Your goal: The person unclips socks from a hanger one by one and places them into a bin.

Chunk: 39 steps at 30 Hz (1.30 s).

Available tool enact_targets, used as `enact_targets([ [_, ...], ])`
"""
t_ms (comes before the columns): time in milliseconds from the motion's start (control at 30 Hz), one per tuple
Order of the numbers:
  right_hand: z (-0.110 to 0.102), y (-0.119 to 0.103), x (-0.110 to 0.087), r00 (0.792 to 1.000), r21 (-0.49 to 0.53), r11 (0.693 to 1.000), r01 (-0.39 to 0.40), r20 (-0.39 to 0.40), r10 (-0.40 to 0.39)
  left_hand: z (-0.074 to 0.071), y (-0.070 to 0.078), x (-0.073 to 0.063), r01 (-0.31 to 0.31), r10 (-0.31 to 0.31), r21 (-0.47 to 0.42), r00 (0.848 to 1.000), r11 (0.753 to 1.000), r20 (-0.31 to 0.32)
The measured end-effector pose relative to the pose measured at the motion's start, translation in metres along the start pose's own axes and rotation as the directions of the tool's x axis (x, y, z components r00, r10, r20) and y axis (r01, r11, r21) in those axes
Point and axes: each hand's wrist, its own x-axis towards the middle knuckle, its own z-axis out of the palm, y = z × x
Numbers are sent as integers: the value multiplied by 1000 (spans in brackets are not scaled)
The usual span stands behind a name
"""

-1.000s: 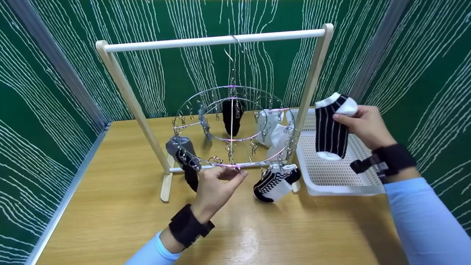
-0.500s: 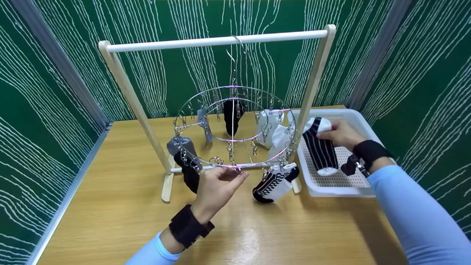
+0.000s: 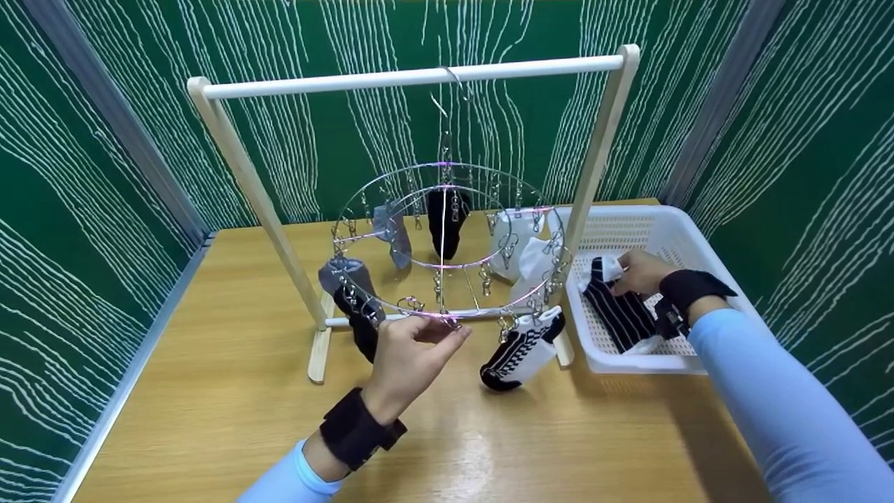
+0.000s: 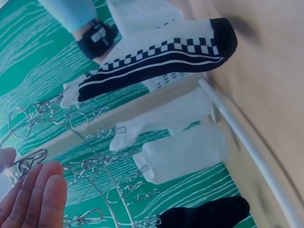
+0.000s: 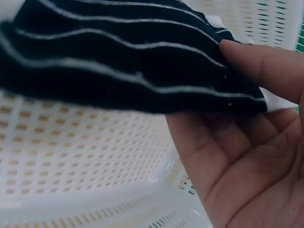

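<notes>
My right hand (image 3: 646,272) pinches a black sock (image 3: 618,311) with thin white stripes and white ends, low inside the white basket (image 3: 649,363). In the right wrist view, the thumb lies over the sock (image 5: 142,57) and the fingers are beneath it. My left hand (image 3: 415,353) is at the front rim of the round sock hanger (image 3: 391,307). Seen from the left wrist, its thumb and fingers pinch a small metal clip (image 4: 31,160). Beside that hand hangs a black-and-white checkered sock (image 3: 520,353).
A wooden rack (image 3: 412,79) carries the hanger by its hook. Grey socks (image 3: 349,272), a black sock (image 3: 447,223) and white socks (image 3: 534,265) hang from other clips. The basket stands on the wooden table (image 3: 230,405) at the right, with green walls (image 3: 279,140) around.
My right hand has lowered the striped sock from above the basket down into it, moving slightly left. The left hand has stayed at the hanger's rim.
</notes>
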Motion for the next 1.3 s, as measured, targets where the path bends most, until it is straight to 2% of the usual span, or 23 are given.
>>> enact_targets([
  [133,3,3,0,999,-84,995,-47,22,49,1,0,0,-2,2,-9,1000,1000,-1],
  [267,8,8,3,993,-122,986,-111,38,116,1,0,-1,-6,6,-14,1000,1000,-1],
  [400,13,14,5,988,-163,979,-123,68,135,0,0,-1,1,-1,-13,1000,1000,-2],
  [500,12,14,3,988,-148,981,-123,74,135,-1,0,-1,10,-10,-12,1000,1000,-2],
  [667,1,2,-6,997,-84,994,-70,-17,69,-2,-1,0,7,-7,-23,1000,1000,-8],
  [800,-11,-13,-14,991,-45,999,5,-131,-11,-3,-1,0,0,0,-26,1000,1000,-11],
  [900,-19,-27,-23,974,-16,998,67,-217,-69,-4,-1,1,5,-5,-28,1000,1000,-10],
  [1033,-24,-44,-36,936,-36,990,138,-322,-142,-5,-1,2,5,-5,-24,1000,1000,-14],
  [1300,-22,-84,-71,839,-102,970,221,-487,-242,-6,-4,1,10,-10,-14,1000,1000,-25],
])
